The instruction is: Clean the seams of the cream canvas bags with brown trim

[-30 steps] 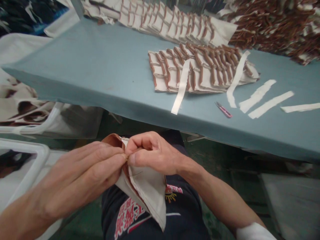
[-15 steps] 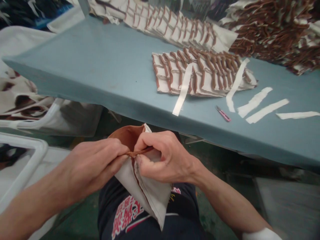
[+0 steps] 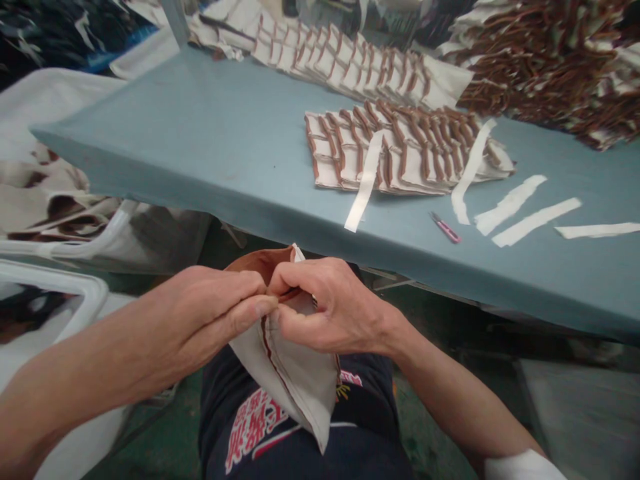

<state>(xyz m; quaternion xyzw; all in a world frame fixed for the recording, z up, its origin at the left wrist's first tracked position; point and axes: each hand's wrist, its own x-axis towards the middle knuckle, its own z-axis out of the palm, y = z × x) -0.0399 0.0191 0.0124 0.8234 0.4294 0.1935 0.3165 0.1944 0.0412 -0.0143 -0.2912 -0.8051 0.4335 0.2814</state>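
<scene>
A sewn fabric piece [image 3: 300,373], off-white outside with brown inside and a brown seam down its front, hangs from my two hands over my lap. My left hand [image 3: 220,313] pinches its top edge between thumb and fingers. Close against it, my right hand [image 3: 325,307] is closed on the same edge, just right of the seam. The fingertips of both hands meet and hide the bit of edge between them. Behind them the brown inner side curves up to a pale corner.
On the blue table [image 3: 150,133] ahead lies a row of folded brown-and-white pieces [image 3: 370,150], with white strips [image 3: 537,222] and pink thread snips [image 3: 445,227] nearby. A tall brown pile [image 3: 540,67] stands back right. White bins [image 3: 95,247] holding fabric are at left.
My left hand has shifted right, its thumb now over the top of the seam against my right fingertips. The right hand keeps its pinch. The view has shifted slightly.
</scene>
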